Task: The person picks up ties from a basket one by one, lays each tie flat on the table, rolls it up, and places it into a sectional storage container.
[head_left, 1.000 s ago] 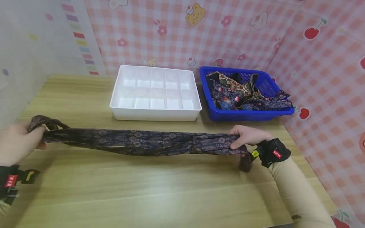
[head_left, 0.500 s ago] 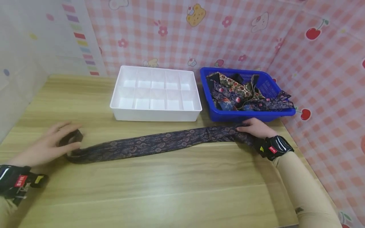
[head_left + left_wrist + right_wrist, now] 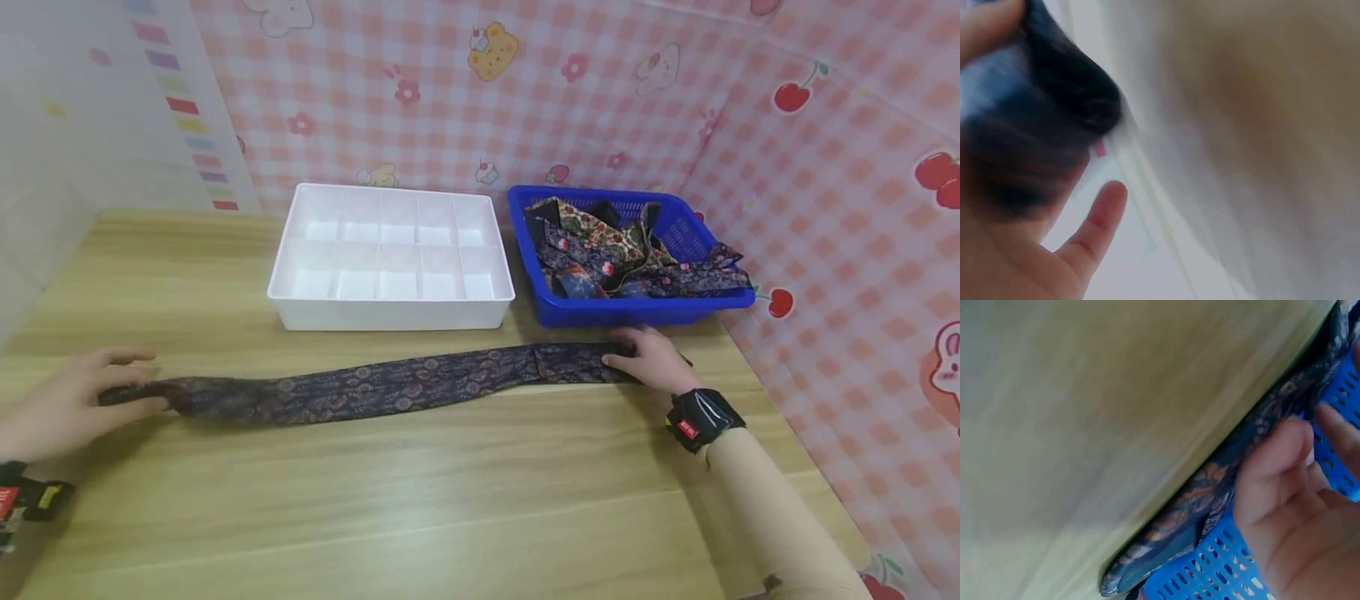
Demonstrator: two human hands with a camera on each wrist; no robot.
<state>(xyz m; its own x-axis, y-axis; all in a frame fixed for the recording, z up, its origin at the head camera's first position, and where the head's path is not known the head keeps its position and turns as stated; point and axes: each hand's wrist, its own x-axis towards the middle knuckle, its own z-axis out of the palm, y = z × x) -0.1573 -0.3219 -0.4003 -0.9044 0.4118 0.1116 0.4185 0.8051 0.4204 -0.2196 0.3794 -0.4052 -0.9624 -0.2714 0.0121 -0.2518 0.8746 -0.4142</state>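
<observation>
The left hand [image 3: 63, 406] lies with fingers nearly straight and a little spread, the tips pressing down on the narrow end of the tie [image 3: 360, 386]; it looks like a flat pinning touch rather than a grasp, probably to keep that end from sliding. The left wrist view is too blurred to add more than dark cloth against the palm. The right hand [image 3: 652, 358] rests on the wide end, fingers gently bent over the fabric with the tips on the cloth, holding it against the table [image 3: 420, 500]. From the right wrist view the thumb and fingers lie along the tie's edge, and I cannot tell whether they pinch it or only press.

Between the two hands the tie runs stretched out flat across the wood, as if being laid straight. Just behind it sits a white divided tray [image 3: 390, 258], its compartments bare, and beside that, close to the right hand, a blue basket [image 3: 570, 312] heaped with more patterned ties.
</observation>
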